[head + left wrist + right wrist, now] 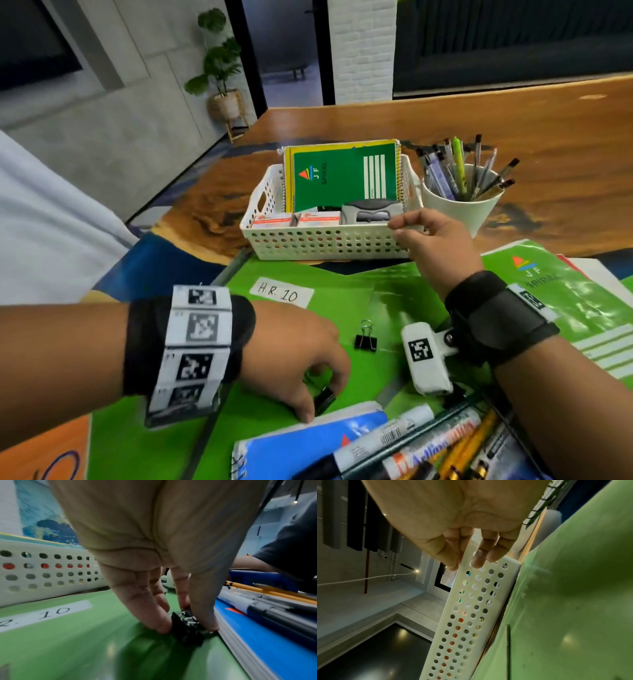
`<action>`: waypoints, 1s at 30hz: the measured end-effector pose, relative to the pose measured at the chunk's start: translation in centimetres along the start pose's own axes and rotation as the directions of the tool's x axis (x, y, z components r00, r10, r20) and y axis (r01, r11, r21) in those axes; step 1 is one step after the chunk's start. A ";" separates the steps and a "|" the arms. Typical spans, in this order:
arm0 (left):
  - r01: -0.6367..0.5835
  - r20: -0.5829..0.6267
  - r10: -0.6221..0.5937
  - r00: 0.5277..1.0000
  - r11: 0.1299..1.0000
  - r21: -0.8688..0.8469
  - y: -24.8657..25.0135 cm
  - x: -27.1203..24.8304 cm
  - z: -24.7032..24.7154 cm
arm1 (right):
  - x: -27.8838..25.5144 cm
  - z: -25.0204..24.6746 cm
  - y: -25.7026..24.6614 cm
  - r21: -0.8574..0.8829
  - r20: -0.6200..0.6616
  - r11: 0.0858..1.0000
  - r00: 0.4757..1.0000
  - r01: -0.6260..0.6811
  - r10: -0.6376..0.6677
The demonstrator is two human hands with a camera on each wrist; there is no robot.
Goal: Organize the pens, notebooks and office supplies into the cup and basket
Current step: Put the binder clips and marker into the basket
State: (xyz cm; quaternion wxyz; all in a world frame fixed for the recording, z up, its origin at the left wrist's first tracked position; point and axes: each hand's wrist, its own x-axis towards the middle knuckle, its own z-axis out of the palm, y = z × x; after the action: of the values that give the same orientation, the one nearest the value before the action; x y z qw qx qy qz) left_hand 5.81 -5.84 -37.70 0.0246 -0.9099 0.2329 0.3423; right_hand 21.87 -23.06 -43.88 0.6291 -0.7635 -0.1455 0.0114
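Two binder clips remain loose on the green folder (191,394): one black binder clip (324,400) is pinched between thumb and fingertips of the left hand (294,363), hard against the edge of the blue notebook (308,442); the second clip (365,339) lies apart, between the two wrists, wire loop pointing away from the person. Left wrist view confirms the pinch: fingers (154,615) curled down on either side of the clip's black body, which touches the folder or sits just off it; cannot tell which. Right hand (431,240) holds the near right corner of the white basket (308,240), thumb over the rim and fingers on the perforated outer wall, apparently steadying it. Basket contents: a green spiral notebook (342,174) stood on edge, two small boxes (294,219) and a grey stapler-like item (373,210). White cup (459,205) with pens (459,168) stands just beside the basket on its right. Key relation: basket lies forward and slightly right of the left hand, its long axis running left to right across the tabletop (513,130), open top facing up; the left hand already has the clip, so the likely move is lift, carry forward, drop. Markers and pencils (428,442) lie on the blue notebook, not yet sorted. Another green notebook (555,284) lies far right.
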 end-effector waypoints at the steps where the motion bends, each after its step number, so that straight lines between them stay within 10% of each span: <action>1: -0.014 -0.020 0.013 1.000 1.000 -0.024 -0.2 0.0 0.4 | 0.0 0.0 0.1 0.004 -0.003 1.000 1.000 0.000 0.000; 8: -0.003 -0.209 -0.139 0.968 0.825 -0.565 -4.8 -1.1 -3.4 | 0.0 0.0 0.2 0.054 0.005 0.999 1.000 0.009 -0.009; 13: 0.144 -0.637 -0.469 0.612 0.858 -0.492 -11.6 -0.3 -9.3 | 0.0 0.0 0.4 0.079 0.017 0.997 1.000 -0.001 -0.001; 15: 0.279 -0.666 -0.509 0.546 0.859 -0.429 -13.9 0.5 -10.4 | 0.0 0.0 0.4 0.070 0.026 0.998 1.000 0.000 -0.002; 22: 0.339 -0.683 -0.446 0.578 0.893 -0.296 -12.4 2.4 -10.5 | 0.0 0.0 0.1 0.046 0.017 0.999 1.000 0.005 -0.006; 27: 0.015 -0.475 -0.045 0.879 0.998 -0.066 -3.7 3.6 -6.3 | 0.1 0.0 0.0 0.057 0.005 0.998 1.000 0.016 -0.016; 30: -0.050 -0.300 0.058 0.952 0.998 0.036 -0.7 4.2 -3.1 | 0.1 0.0 0.1 0.060 0.006 0.998 1.000 0.018 -0.018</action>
State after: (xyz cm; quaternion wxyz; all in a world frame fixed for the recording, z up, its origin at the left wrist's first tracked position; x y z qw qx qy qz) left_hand 10.80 -7.54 -38.13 -0.0079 -0.9443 0.2634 0.1972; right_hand 21.98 -23.06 -43.91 0.6515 -0.7428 -0.1539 0.0125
